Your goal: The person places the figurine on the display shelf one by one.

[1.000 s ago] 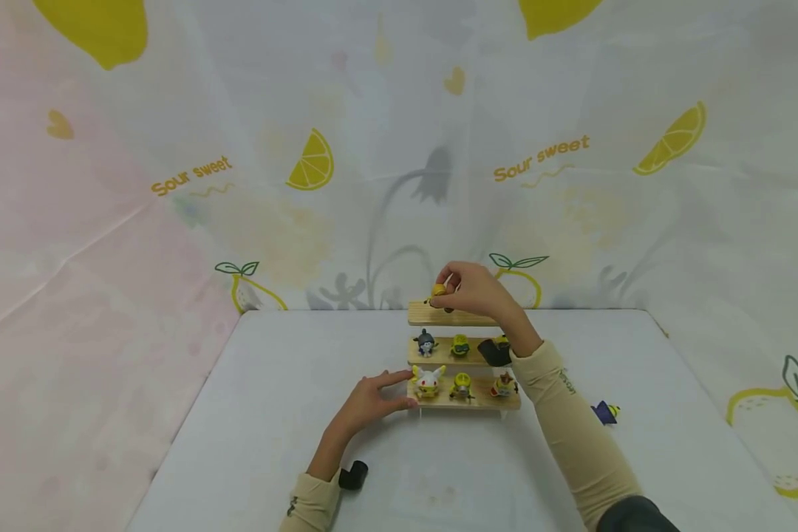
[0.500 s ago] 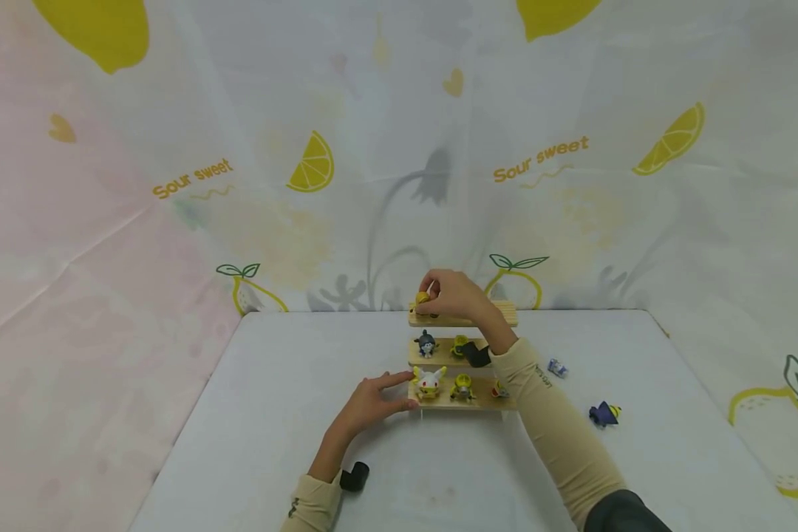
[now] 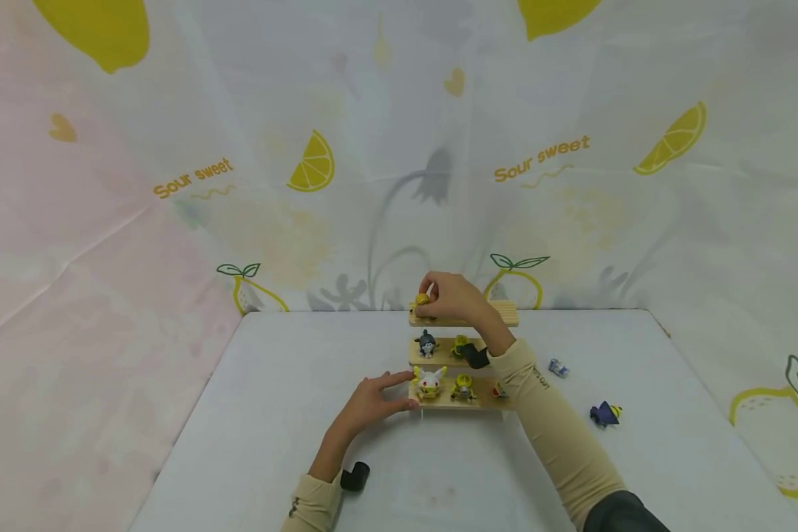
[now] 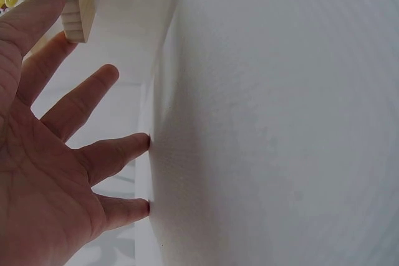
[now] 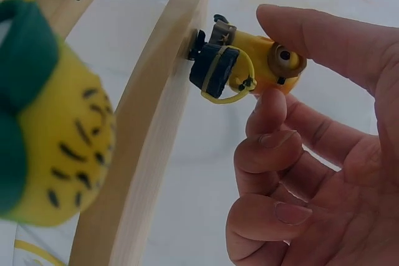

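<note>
In the head view, my left hand (image 3: 366, 405) touches the left end of the bottom shelf of a three-tier wooden display stand (image 3: 485, 399). Its fingers are straight and spread; in the left wrist view two fingertips (image 4: 142, 142) meet the white surface. My right hand (image 3: 455, 297) pinches a yellow Minion figurine (image 5: 259, 60) by its head, between thumb and fingers. This figurine carries a dark bucket and its feet are at the top shelf (image 5: 149, 123), near the left end. A white rabbit-eared figurine (image 3: 428, 383) sits beside my left fingertips.
Lower shelves hold a dark-capped figurine (image 3: 427, 343), a green-and-yellow one (image 5: 68, 147) and a yellow one (image 3: 463, 387). My right forearm partly covers another figurine (image 3: 499, 390). To the stand's right on the table lie a pale figurine (image 3: 558, 368) and a purple-and-yellow one (image 3: 605, 414).
My right hand has moved left and slightly down with the Minion figurine to the top shelf's left end, then stayed nearly still. The pale figurine has come into sight. My left hand keeps its place.
</note>
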Action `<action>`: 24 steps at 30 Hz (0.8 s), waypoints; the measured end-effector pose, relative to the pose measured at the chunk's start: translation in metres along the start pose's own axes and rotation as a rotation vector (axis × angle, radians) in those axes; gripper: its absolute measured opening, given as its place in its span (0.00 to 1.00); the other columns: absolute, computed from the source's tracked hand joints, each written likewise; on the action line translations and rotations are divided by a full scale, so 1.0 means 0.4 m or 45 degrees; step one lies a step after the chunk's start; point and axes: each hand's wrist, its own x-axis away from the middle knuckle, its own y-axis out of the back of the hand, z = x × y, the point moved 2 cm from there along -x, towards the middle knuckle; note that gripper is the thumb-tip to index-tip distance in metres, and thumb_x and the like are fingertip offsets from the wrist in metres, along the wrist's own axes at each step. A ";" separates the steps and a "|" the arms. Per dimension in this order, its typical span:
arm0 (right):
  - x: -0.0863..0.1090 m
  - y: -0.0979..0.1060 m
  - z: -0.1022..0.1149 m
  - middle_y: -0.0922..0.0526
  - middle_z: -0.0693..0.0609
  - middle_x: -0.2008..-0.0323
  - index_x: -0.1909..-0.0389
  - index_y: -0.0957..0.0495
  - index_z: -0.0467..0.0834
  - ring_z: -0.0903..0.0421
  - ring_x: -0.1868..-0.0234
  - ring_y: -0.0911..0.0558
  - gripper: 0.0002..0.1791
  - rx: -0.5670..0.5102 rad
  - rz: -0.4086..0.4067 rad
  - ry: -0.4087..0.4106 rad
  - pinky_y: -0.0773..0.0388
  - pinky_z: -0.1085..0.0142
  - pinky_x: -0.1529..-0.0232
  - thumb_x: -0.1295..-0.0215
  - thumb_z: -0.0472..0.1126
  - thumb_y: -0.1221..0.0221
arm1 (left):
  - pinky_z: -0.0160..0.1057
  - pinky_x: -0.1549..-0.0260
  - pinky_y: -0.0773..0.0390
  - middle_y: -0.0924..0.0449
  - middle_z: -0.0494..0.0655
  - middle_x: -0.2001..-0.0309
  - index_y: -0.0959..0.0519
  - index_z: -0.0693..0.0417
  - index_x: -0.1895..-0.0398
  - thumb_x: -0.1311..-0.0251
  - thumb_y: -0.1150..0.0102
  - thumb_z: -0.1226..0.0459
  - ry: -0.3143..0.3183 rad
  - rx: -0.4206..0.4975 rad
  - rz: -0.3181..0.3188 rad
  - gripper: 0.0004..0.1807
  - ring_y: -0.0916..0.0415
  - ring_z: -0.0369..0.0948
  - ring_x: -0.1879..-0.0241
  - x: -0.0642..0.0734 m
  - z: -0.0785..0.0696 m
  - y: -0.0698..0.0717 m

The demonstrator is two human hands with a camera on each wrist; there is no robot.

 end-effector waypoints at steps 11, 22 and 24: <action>0.000 -0.001 0.001 0.21 0.52 0.71 0.52 0.22 0.41 0.55 0.72 0.22 0.20 0.042 0.032 -0.002 0.25 0.60 0.68 0.40 0.45 0.30 | 0.74 0.38 0.55 0.24 0.48 0.38 0.21 0.37 0.38 0.45 0.32 0.44 0.017 0.002 0.005 0.30 0.39 0.61 0.32 0.001 -0.004 0.002; 0.002 0.003 0.008 0.21 0.52 0.71 0.51 0.22 0.41 0.55 0.72 0.23 0.22 0.071 0.038 0.002 0.25 0.61 0.68 0.41 0.48 0.29 | 0.75 0.38 0.54 0.24 0.49 0.38 0.21 0.38 0.37 0.44 0.32 0.44 0.007 0.000 0.005 0.30 0.39 0.62 0.32 0.001 -0.004 0.001; 0.001 0.003 0.008 0.22 0.52 0.72 0.51 0.22 0.41 0.55 0.73 0.23 0.22 0.079 0.041 -0.005 0.26 0.61 0.69 0.42 0.48 0.29 | 0.75 0.38 0.54 0.24 0.49 0.38 0.22 0.37 0.37 0.44 0.32 0.44 0.011 0.004 0.007 0.30 0.39 0.62 0.32 0.001 -0.002 0.001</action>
